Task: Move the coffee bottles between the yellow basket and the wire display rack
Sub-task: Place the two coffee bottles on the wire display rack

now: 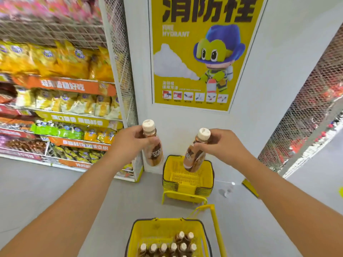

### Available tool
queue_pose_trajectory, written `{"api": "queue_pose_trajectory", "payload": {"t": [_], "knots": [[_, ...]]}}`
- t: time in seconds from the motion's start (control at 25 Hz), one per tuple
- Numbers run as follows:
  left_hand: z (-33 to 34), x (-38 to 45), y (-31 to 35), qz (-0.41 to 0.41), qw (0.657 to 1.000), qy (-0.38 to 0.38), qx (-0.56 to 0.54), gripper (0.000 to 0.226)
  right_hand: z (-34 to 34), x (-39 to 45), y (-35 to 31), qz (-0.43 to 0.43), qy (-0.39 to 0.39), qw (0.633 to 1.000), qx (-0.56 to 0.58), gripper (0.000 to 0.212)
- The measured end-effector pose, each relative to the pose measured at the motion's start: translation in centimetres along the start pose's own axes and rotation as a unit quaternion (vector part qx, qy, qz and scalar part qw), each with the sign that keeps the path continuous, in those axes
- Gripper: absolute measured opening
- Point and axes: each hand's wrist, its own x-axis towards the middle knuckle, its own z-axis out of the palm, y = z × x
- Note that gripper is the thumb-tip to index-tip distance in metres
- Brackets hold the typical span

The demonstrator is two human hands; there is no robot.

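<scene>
My left hand [130, 143] grips a brown coffee bottle [153, 153] with a cream cap, held upright at chest height. My right hand [222, 143] holds a second coffee bottle [194, 156] by its neck, tilted slightly. Both bottles hang in the air in front of the white wall. Below me, at the bottom of the view, a yellow basket [148, 229] holds several more capped coffee bottles [172, 247]. A wire display rack [118, 58] with mesh sides stands at the left, its shelves full of snack bags.
A stack of empty yellow baskets [187, 184] sits on a yellow stand against the wall, under the held bottles. A yellow fire-hydrant poster [200, 52] hangs on the wall. Another mesh rack [306, 117] runs along the right. The floor is grey.
</scene>
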Motion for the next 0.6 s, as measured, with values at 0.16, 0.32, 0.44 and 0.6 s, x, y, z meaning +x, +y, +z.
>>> {"api": "queue_pose_trajectory", "payload": {"t": [0.16,0.32,0.44,0.6], "knots": [[-3.1,-1.4,5.0,0.017,0.998,0.058,-0.003,0.019,-3.8,0.9,-4.3,-0.057,0.006,0.998,0.037,0.016],[-4.7,-3.8,8.6,0.010,0.994,0.104,-0.020,0.020,-6.3,2.0,-7.7,-0.115,-0.047,0.992,0.031,0.016],[-5.9,-6.7,9.8,-0.016,0.990,0.138,-0.033,0.023,-6.5,2.8,-9.9,-0.157,-0.095,0.982,0.050,0.015],[-8.4,-12.1,9.7,-0.058,0.975,0.212,-0.030,0.029,-3.8,3.2,-13.2,-0.195,-0.160,0.964,0.084,0.019]]}}
